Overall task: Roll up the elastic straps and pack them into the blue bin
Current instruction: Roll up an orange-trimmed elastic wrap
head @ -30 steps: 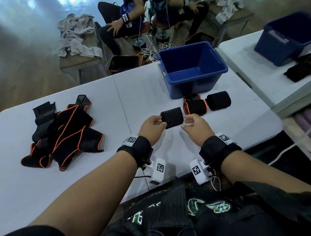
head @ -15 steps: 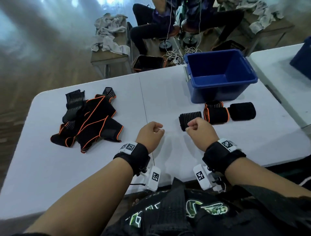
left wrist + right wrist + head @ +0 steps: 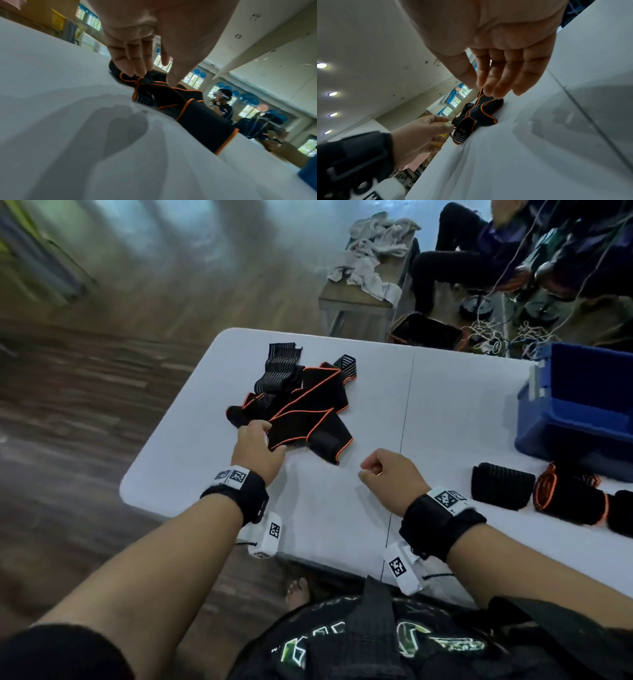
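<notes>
Several unrolled elastic straps [image 3: 301, 409] are lying tangled right at our left hand [image 3: 258, 451], whose fingers [image 3: 132, 63] & thumb are closing on an orange-trimmed edge; can't tell if the pinch is firm yet. Our right hand [image 3: 394, 477] is hanging loosely curled w/ nothing in it, near the pile. Rolled straps [image 3: 501, 486] are sitting to its right, beside the blue bin [image 3: 575, 419]. Risk, we're guessing: overlapping straps are snagging, so one tug is dragging the whole heap. We're working at a white folding table [image 3: 342, 508] w/ a centre seam, wood floor around, seated people beyond.
</notes>
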### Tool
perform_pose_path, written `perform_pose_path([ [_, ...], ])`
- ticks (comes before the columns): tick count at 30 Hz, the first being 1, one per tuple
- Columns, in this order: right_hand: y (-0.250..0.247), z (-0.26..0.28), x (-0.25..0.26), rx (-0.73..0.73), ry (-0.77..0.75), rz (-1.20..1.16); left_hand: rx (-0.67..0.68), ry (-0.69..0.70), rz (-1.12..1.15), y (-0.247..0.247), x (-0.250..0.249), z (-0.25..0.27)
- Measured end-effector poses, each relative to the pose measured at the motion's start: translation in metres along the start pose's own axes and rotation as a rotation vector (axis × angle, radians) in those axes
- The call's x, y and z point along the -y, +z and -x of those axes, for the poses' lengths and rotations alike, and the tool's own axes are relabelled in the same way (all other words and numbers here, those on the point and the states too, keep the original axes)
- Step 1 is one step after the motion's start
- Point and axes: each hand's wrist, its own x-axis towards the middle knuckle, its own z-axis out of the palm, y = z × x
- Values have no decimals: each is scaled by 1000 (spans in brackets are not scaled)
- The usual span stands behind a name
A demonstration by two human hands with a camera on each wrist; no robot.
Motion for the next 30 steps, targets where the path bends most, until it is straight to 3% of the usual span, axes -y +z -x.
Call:
perform_pose_path([
  [4, 9, -5, 14, 39, -45, 15, 179, -94, -87, 6, 10, -12],
  [8, 9, -10, 22, 48, -61, -12, 122, -62, -86, 20, 18, -11],
  [11, 15, -12, 28, 57, -71, -21, 174, -82, -149, 25, 27, -5],
  [18, 30, -8, 49, 120, -128, 8, 163, 143, -391, 23, 35, 18],
  [25, 40, -10, 66, 116, -146, 47, 140, 229, -166, 6, 31, 27],
  [30, 45, -21, 85, -125, -262, 85, 34, 396, 135, -29, 7, 30],
])
